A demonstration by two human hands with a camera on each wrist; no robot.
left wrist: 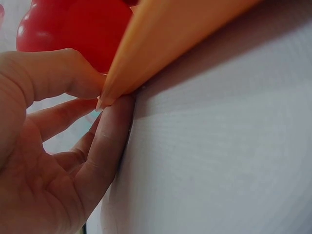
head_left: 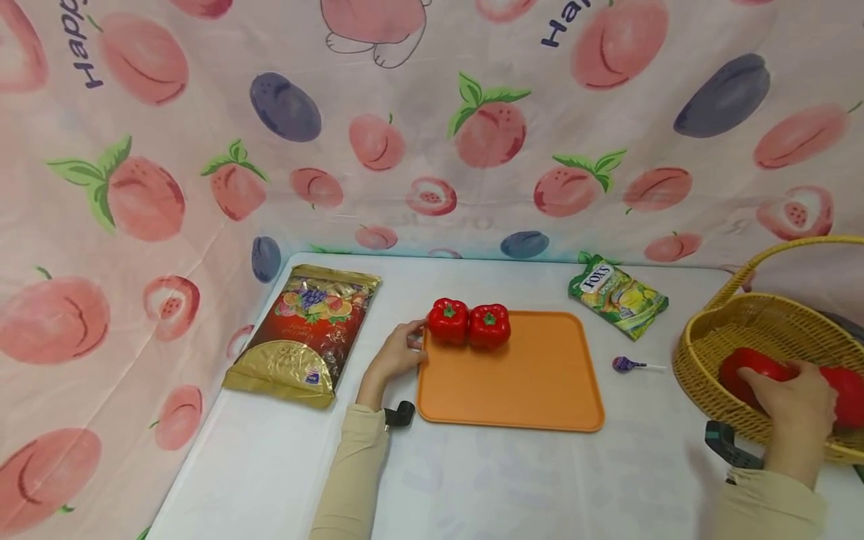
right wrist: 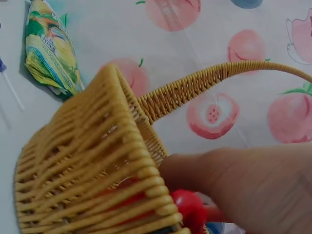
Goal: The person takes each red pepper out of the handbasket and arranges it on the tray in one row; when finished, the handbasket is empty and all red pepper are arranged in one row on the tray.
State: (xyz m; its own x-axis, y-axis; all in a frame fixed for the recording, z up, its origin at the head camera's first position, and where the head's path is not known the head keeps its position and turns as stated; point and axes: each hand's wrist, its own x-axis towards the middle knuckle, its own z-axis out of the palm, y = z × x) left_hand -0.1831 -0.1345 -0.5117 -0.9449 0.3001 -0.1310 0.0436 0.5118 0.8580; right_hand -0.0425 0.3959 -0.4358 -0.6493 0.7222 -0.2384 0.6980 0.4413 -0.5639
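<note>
At the left edge of an orange tray [head_left: 513,390], my left hand [head_left: 397,354] pinches the rim. In the left wrist view the thumb lies on one side of the rim [left wrist: 114,83] and the fingers on the other. Two red bell peppers [head_left: 448,321] [head_left: 490,325] stand side by side at the tray's back left. My right hand [head_left: 796,397] reaches into a yellow wicker basket [head_left: 695,337] and grips a red bell pepper [head_left: 756,367], partly hidden by the hand. Another red thing [head_left: 849,394] lies beside it in the basket.
A red and gold candy bag [head_left: 307,330] lies left of the tray. Behind and right of the tray is a green Fox's candy packet [head_left: 617,296], with a lollipop [head_left: 628,365] in front of it. The basket's handle [head_left: 776,259] arches up. A fruit-print cloth hangs behind.
</note>
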